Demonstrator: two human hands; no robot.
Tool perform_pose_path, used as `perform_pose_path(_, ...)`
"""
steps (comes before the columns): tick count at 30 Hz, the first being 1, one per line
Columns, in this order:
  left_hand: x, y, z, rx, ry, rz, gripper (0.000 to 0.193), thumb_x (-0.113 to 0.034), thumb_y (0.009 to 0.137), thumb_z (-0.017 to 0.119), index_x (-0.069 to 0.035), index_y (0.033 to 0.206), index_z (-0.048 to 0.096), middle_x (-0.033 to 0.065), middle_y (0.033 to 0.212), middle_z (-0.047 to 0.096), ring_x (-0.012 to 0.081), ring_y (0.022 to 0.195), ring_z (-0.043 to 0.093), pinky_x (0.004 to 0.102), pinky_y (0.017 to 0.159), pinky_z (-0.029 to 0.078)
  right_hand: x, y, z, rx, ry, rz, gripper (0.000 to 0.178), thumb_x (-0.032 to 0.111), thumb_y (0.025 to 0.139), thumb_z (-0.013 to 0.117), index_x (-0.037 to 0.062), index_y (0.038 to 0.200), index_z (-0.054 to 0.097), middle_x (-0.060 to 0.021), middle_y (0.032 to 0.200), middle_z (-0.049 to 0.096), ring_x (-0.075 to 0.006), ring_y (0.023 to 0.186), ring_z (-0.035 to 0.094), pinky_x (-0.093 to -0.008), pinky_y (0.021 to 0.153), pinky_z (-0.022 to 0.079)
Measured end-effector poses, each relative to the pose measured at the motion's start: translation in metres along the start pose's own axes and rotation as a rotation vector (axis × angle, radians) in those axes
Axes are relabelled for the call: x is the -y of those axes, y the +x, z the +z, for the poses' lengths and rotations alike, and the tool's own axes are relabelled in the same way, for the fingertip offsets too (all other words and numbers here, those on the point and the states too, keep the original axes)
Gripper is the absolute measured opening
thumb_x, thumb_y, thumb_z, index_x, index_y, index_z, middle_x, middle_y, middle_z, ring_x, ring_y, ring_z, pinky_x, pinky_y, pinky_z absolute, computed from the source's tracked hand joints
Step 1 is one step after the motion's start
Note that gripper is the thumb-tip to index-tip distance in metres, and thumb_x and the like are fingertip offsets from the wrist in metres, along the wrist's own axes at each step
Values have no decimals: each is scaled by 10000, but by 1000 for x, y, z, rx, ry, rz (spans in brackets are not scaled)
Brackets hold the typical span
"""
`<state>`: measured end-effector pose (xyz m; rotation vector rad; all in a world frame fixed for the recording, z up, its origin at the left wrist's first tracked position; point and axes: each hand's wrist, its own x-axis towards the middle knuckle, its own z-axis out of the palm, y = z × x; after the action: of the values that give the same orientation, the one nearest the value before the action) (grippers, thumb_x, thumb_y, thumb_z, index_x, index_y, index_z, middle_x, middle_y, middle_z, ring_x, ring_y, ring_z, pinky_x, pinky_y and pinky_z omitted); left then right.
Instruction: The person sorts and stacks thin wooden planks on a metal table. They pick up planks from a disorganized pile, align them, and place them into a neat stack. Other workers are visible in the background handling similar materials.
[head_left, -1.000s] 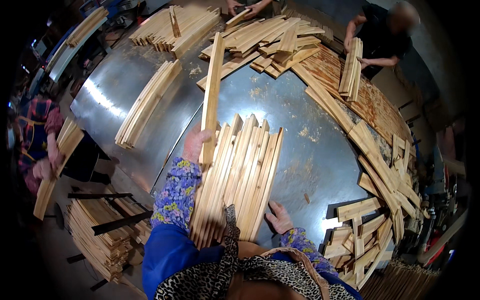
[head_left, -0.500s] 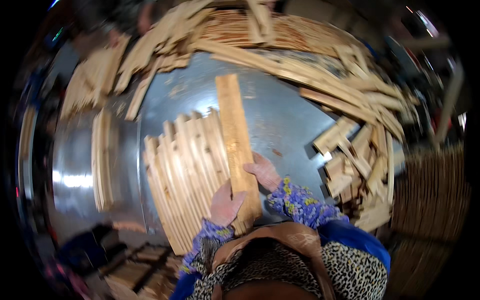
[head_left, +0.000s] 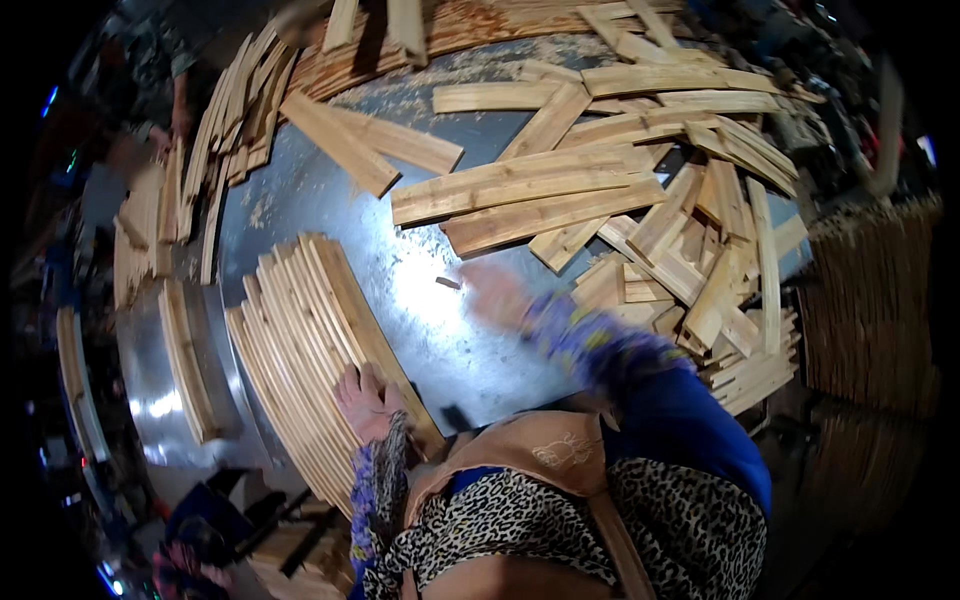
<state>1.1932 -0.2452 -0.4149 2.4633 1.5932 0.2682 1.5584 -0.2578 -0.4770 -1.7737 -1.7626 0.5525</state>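
My left hand (head_left: 367, 402) lies with its fingers spread on the near part of a row of wooden boards (head_left: 290, 345). The boards stand side by side on the metal table (head_left: 490, 370), and the row's right-hand board (head_left: 350, 305) shows a broad face. My right hand (head_left: 497, 297) is over the table, right of the row and close to a small dark wood chip (head_left: 448, 283). Motion smears its fingers, and nothing can be made out in them. Just beyond it, two long boards (head_left: 520, 185) lie across the loose boards.
Loose boards (head_left: 700, 265) lie in a jumbled heap on the right. Two crossed boards (head_left: 345, 145) lie farther back. A separate bundle of boards (head_left: 187, 360) stands on the left. At the far left, another person's arm (head_left: 180, 105) is near stacked boards (head_left: 235, 105).
Both hands have let go of the board they held, which now appears at the row's right end. My right hand has moved away from the row. More loose boards now lie across the table's far side.
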Motion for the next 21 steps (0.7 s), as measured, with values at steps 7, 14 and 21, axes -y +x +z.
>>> perform_pose_path(7, -123, 21, 28, -21, -64, -103, 673, -324, 921, 787, -9, 1484, 598, 310, 1528, 555, 483, 1463, 498, 558, 1248, 389, -157, 65, -240, 246, -678, 204, 836, 461, 880, 754, 114, 1603, 519, -223, 1587, 547, -374, 1459, 525, -524, 1166, 463)
perform_pose_path(14, -248, 70, 120, 202, -1321, -663, 598, -405, 1128, 597, 10, 1557, 560, 160, 1442, 686, 285, 1319, 638, 434, 1169, 493, -62, 48, -184, 718, 75, 77, 570, 595, 1000, 618, 87, 1228, 737, -218, 1122, 772, -384, 1162, 729, -504, 1030, 547)
perform_pose_path(21, -175, 45, 83, 159, -857, -960, 370, -326, 958, 801, 11, 1103, 751, 100, 953, 764, 252, 821, 739, 418, 701, 615, -119, 50, -171, 378, -513, -58, 876, 577, 863, 786, 145, 1588, 550, -217, 1617, 541, -433, 1509, 466, -560, 1272, 338)
